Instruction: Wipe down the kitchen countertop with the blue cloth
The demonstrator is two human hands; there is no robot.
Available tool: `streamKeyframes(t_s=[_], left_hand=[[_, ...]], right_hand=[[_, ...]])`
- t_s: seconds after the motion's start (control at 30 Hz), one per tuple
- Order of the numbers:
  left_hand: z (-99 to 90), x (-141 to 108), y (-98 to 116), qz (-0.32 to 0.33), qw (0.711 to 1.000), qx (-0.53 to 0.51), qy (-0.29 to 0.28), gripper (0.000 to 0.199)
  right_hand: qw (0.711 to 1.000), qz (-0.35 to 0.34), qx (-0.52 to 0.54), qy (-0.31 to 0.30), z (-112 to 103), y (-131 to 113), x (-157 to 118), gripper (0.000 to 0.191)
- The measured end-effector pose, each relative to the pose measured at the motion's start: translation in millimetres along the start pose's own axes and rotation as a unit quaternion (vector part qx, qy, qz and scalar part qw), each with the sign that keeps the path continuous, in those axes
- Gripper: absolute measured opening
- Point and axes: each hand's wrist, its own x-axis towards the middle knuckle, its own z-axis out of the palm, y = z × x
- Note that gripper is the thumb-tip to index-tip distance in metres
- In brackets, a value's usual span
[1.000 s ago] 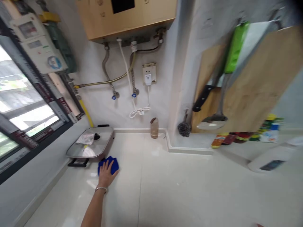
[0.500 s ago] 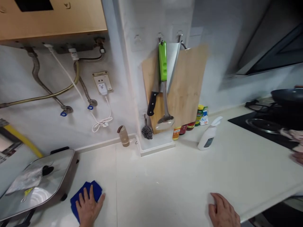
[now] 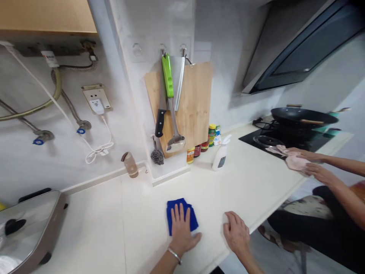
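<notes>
Bright, even light, soft shadows, wide-angle warp at edges — slight blur

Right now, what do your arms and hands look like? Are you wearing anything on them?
Both forearms are bare, with no sleeves showing. The left hand has a thin silver bangle around its wrist. The right hand wears nothing that shows: no glove, ring or watch.

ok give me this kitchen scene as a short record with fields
left hand: flat on the blue cloth, fingers spread
right hand: palm down on the white counter, near its front edge, holding nothing
behind: spray bottle, cutting board hanging on the wall
far left: electric pan with lid
other person: hands on a pink cloth by the stove
</notes>
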Motion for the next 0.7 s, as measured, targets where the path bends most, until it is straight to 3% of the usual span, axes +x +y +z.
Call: streamKeyframes(t_s=[0.1,0.17,0.23,0.3,0.37,0.47,0.57,0.7], left_hand=[[1.0,4,35,0.104,0.992,-0.059,-0.028,0.101],[-5.2,1,33,0.143,0.986,-0.084,-0.016,0.089],[-12.8,-2,12,0.118,0.989,-0.088,0.027,0.075],[-19.1,-6,-21,0.038,0.993,-0.079,0.080,0.064],[-22.8,-11,-57,-0.051,0.990,-0.064,0.117,0.059],[-22.6,-19,-97,-0.151,0.980,-0.021,0.130,0.059],[-17.1,-25,-115,-0.170,0.976,0.018,0.133,0.061],[-9.8,-26,-118,-0.151,0.976,0.049,0.146,0.064]], right_hand=[[1.000,-0.006,0.001,0.007,-3,1,-1,0.041],[1.000,-0.021,0.015,0.009,-7,-2,0,0.042],[0.998,-0.052,0.037,0.005,-11,-12,1,0.045],[0.994,-0.096,0.059,-0.010,-14,-33,3,0.048],[0.986,-0.146,0.077,-0.034,-13,-63,4,0.050],[0.970,-0.211,0.094,-0.075,-5,-112,2,0.051],[0.954,-0.243,0.093,-0.150,1,-141,-3,0.059],[0.936,-0.264,0.092,-0.214,-3,-135,-1,0.063]])
